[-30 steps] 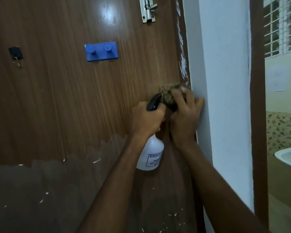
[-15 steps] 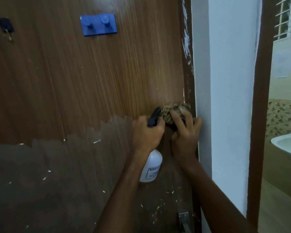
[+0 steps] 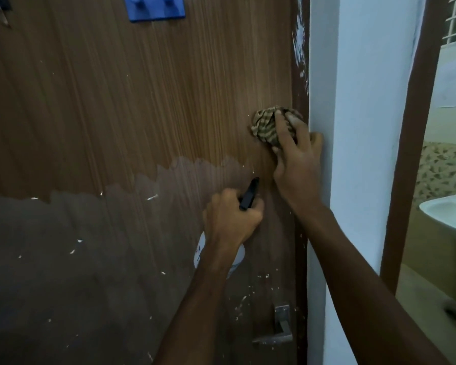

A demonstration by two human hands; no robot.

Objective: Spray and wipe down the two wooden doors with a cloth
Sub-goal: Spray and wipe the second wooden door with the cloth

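Note:
A brown wooden door (image 3: 116,114) fills the left and middle of the view; its lower part is darker and speckled with white flecks. My right hand (image 3: 296,159) presses a crumpled striped cloth (image 3: 265,126) against the door near its right edge. Lower down, my left hand (image 3: 231,219) grips the neck of a white spray bottle (image 3: 199,252) with a black trigger (image 3: 249,193); most of the bottle is hidden behind my wrist.
A blue double hook (image 3: 154,7) is fixed high on the door. A metal lever handle (image 3: 281,326) sits low near the door's edge. A white wall (image 3: 358,127) stands to the right, with a brown frame (image 3: 411,154) and a white sink (image 3: 450,219) beyond.
My right hand has stayed wiping the door's right edge with the cloth. My left hand with the bottle has dropped below it. The view has tilted down, bringing the lever handle in.

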